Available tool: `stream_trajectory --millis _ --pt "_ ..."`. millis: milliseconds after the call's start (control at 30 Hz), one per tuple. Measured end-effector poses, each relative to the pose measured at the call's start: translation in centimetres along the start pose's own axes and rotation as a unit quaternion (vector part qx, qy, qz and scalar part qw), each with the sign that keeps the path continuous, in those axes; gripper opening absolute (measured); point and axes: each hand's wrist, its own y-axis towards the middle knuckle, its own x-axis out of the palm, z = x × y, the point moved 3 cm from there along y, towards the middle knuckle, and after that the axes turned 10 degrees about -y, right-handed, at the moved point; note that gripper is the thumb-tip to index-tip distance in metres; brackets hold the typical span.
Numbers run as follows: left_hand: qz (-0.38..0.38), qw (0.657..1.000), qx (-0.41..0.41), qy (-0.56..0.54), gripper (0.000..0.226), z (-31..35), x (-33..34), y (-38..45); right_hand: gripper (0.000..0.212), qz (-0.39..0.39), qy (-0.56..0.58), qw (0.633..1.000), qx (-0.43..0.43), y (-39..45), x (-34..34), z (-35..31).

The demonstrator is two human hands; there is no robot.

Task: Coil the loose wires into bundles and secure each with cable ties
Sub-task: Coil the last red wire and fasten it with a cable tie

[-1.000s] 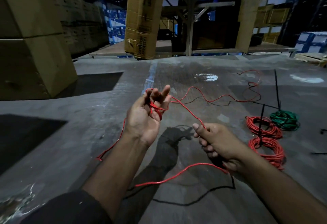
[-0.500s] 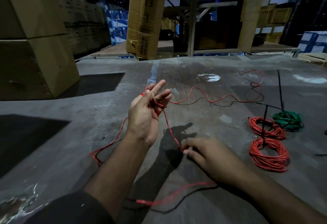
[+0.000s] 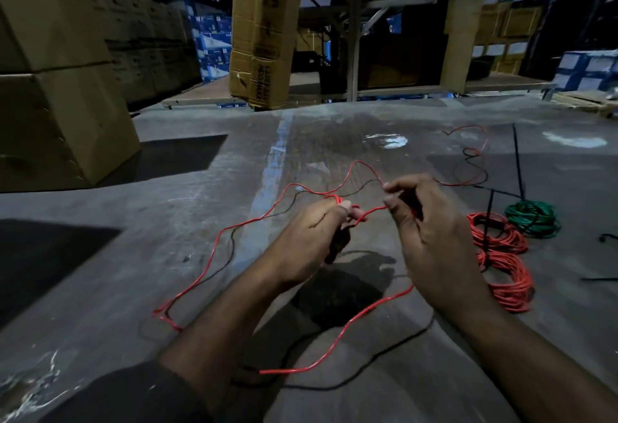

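A loose red wire [image 3: 351, 325] trails over the grey floor and rises to both hands. My left hand [image 3: 314, 238] has turns of it wound round its curled fingers. My right hand [image 3: 424, 232] pinches the same wire just right of the left hand, fingertips close together. The wire's far length runs off to the back right [image 3: 468, 152]. Two coiled red bundles [image 3: 495, 238] [image 3: 508, 285] and a coiled green bundle [image 3: 531, 222] lie to the right, with a black cable tie [image 3: 486, 222] across the red ones.
Another long black cable tie [image 3: 518, 162] lies beyond the green bundle. Large cardboard boxes [image 3: 57, 88] stand at the left, a tall carton [image 3: 261, 31] at the back centre, shelving and blue boxes behind. The floor [image 3: 133, 255] is dusty concrete.
My right hand has risen from low near the floor up to the left hand, carrying the wire. My left hand has dropped and turned its fingers away, curling them.
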Motion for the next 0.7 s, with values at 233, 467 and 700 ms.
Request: stream_trajectory --millis 233,467,700 --pt "-0.068 0.986 0.102 0.111 0.032 1.0 1.4 -0.1 0.013 0.017 -0.014 1.0 -0.005 1.0 0.0 1.5" --pt "-0.09 0.882 -0.091 -0.453 0.027 1.3 0.3 0.1 0.023 -0.055 -0.049 0.997 -0.027 0.8 1.1 1.6" --pt "-0.114 0.693 -0.033 -0.711 0.032 1.3 -3.0 0.5 0.008 -0.199 -0.132 0.968 0.076 0.1 1.7 3.8"
